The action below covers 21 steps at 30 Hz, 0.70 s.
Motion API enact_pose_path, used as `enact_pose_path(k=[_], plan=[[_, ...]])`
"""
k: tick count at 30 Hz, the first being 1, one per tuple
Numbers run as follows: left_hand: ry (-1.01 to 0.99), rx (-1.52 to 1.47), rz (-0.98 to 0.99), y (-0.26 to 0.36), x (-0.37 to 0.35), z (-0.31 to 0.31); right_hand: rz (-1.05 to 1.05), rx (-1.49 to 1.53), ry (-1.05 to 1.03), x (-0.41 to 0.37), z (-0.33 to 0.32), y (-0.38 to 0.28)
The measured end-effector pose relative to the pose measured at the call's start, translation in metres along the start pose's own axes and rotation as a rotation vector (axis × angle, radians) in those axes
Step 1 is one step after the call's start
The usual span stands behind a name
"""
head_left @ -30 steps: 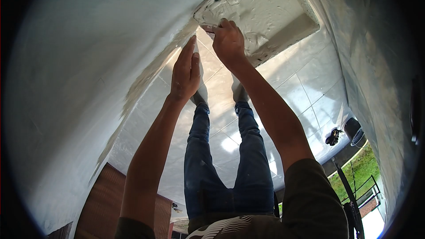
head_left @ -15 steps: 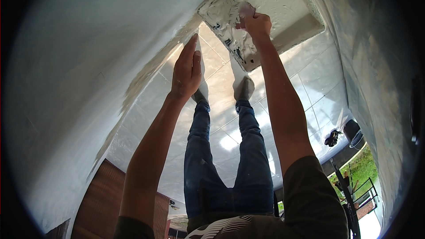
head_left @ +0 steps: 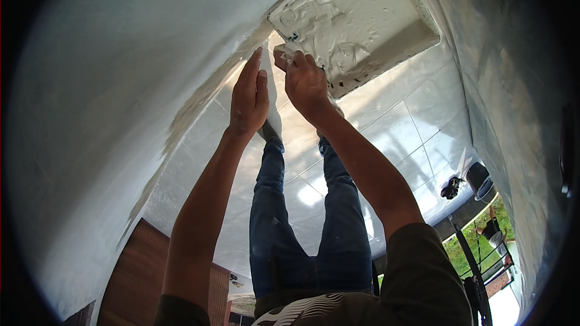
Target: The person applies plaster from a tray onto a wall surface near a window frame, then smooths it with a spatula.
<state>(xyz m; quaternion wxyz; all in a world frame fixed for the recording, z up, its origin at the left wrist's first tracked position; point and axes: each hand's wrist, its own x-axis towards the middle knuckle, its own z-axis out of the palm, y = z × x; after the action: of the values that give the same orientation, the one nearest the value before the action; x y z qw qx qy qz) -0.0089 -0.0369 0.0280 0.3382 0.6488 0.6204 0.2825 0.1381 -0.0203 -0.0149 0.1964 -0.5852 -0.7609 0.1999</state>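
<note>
My right hand (head_left: 306,83) is closed round the handle of a small flat tool (head_left: 282,57), just off the left edge of the tray. A large rectangular tray (head_left: 403,53) holds thick, creamy-white paste (head_left: 344,15) with ridges and dark spots near its edges. My left hand (head_left: 249,99) is held up to the left with its fingers stretched out and together, the thumb apart. It sits beside the pale wall (head_left: 121,102), and nothing shows in it.
Below are the shiny tiled floor (head_left: 396,121) and my legs in jeans (head_left: 344,229). A dark bucket (head_left: 478,176) and a small black object (head_left: 451,188) stand at the right. A brown corrugated panel (head_left: 136,265) is at lower left.
My right hand has moved left and down from over the paste to the tray's left edge, with the tool still in it. My left hand has barely shifted.
</note>
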Motion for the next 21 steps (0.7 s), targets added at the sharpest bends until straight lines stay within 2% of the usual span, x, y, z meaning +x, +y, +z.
enact_pose_path(k=[4,6,7,9,10,11,13,14,15,18,21], plan=[[0.018,0.016,-0.018,-0.001,-0.002,-0.005,0.022,-0.008,0.009,-0.006,-0.016,-0.007],[0.024,0.015,-0.030,0.000,-0.002,-0.005,0.014,0.162,0.161,-0.007,-0.034,-0.008],[0.028,0.019,-0.045,0.001,-0.003,-0.006,0.012,0.161,0.160,-0.007,-0.044,-0.007],[0.025,0.019,-0.050,0.001,-0.005,-0.005,0.432,0.406,0.118,-0.007,-0.062,-0.002],[0.021,0.018,-0.051,0.001,-0.005,-0.005,0.631,0.784,0.180,-0.013,-0.039,0.014],[0.021,0.017,-0.048,0.001,-0.005,-0.004,0.630,0.783,0.182,-0.011,-0.036,0.016],[0.023,0.016,-0.016,0.001,-0.006,-0.002,1.097,1.450,0.460,-0.012,-0.025,0.015],[0.020,0.016,-0.013,0.001,-0.006,-0.002,1.096,1.645,0.571,-0.014,-0.020,0.011],[0.017,0.008,-0.016,0.002,-0.007,-0.002,1.099,1.646,0.575,-0.017,-0.015,0.008],[0.006,-0.008,-0.013,0.000,-0.009,-0.001,1.313,1.693,0.796,-0.028,-0.001,-0.015],[-0.007,-0.038,-0.017,-0.001,-0.012,-0.001,1.312,1.819,0.807,-0.034,0.018,-0.029]])
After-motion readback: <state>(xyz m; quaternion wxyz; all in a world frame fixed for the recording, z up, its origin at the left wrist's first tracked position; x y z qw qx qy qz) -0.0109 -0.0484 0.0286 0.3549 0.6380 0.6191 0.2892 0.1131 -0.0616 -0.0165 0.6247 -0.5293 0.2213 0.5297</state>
